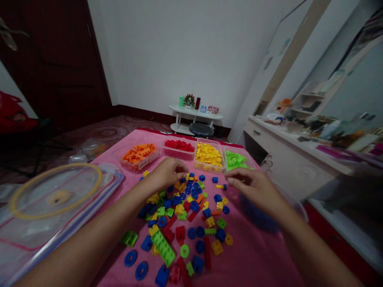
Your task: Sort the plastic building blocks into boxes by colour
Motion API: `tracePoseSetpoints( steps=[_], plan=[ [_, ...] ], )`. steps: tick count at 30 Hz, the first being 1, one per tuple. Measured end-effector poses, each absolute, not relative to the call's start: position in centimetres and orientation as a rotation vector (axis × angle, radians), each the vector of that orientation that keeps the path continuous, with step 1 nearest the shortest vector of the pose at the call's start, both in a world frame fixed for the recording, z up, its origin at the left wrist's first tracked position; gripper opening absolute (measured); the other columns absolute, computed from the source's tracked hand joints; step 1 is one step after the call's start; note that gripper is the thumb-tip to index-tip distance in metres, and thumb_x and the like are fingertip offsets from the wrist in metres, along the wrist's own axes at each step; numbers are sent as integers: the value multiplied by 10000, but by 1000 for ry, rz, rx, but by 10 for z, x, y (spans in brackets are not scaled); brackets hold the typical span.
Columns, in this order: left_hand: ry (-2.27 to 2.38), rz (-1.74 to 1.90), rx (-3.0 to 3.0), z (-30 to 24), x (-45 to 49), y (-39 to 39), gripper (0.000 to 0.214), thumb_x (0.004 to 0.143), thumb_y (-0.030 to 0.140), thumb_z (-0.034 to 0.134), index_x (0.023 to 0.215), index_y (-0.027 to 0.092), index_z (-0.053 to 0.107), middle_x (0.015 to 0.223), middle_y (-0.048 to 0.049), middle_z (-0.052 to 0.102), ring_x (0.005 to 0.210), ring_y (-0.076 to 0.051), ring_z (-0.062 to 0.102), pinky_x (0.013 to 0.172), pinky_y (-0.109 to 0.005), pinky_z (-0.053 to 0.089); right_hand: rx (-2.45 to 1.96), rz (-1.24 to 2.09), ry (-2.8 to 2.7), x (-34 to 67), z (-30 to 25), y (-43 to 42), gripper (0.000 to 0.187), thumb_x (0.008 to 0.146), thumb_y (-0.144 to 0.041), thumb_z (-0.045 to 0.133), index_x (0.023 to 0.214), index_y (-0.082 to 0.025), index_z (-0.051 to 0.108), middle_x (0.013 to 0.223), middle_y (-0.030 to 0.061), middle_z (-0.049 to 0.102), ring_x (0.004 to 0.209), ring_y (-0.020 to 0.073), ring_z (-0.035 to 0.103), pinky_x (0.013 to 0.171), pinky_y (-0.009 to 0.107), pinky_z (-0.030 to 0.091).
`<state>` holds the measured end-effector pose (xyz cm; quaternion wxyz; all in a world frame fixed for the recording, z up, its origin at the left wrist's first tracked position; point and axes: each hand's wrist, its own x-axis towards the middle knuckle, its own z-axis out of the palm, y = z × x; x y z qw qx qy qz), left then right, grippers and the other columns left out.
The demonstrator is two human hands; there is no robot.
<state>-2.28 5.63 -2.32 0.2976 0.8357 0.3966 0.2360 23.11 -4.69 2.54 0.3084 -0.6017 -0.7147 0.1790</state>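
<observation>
Above the far edge of a mixed pile of toy building bricks (179,209), my left hand (170,172) has its fingers curled together. Blue and yellow pieces lie right by its fingertips; whether it grips one is hidden. My right hand (249,181) hovers on the pile's right side, in front of the box of light green bricks (235,160). Its thumb and fingers are apart, and I see no piece between them. The pile mixes blue rings, red strips, yellow and green blocks, and a long green brick (163,248).
Clear boxes hold orange bricks (139,154), red bricks (179,146) and yellow bricks (208,155) along the back of the pink cloth (248,255). A tub with blue contents (260,217) sits under my right forearm. Stacked clear lids (56,199) lie at left.
</observation>
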Motion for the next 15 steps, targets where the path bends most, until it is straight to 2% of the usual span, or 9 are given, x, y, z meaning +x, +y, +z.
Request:
tracePoseSetpoints(
  steps=[2, 5, 8, 11, 15],
  plan=[
    [992, 398, 2172, -27, -34, 62, 216, 697, 177, 556, 868, 146, 683, 761, -30, 709, 656, -145, 640, 605, -211, 467, -1591, 465, -2108, 202, 16, -35, 202, 753, -251, 554, 890, -194, 690, 877, 43, 686, 777, 172, 609, 686, 272, 445],
    [865, 98, 2136, -26, -48, 63, 264, 630, 158, 620, 887, 166, 680, 761, -9, 704, 661, -138, 636, 582, -188, 451, -1667, 350, -2314, 173, -4, -18, 327, 682, -176, 598, 998, -215, 670, 956, 43, 673, 832, 178, 600, 725, 273, 424],
    [847, -83, 2264, -19, -49, 54, 386, 536, 185, 717, 921, 198, 683, 783, 3, 697, 656, -136, 616, 551, -181, 420, -1814, 250, -2437, 161, -20, -3, 420, 641, -227, 657, 1060, -260, 644, 1034, 48, 649, 926, 215, 589, 752, 293, 405],
    [937, -132, 2439, -12, -40, 44, 385, 492, 236, 761, 869, 223, 685, 755, 18, 685, 605, -126, 579, 499, -185, 363, -1960, 219, -2467, 159, -27, 5, 363, 650, -302, 666, 1012, -287, 658, 987, 41, 656, 901, 226, 597, 699, 290, 387],
    [1007, -122, 2525, -10, -30, 36, 327, 515, 303, 751, 827, 239, 677, 733, 24, 672, 592, -124, 558, 495, -193, 346, -2013, 195, -2452, 161, -30, 5, 276, 678, -296, 618, 950, -272, 660, 902, 37, 670, 828, 215, 607, 618, 271, 349]
  ],
)
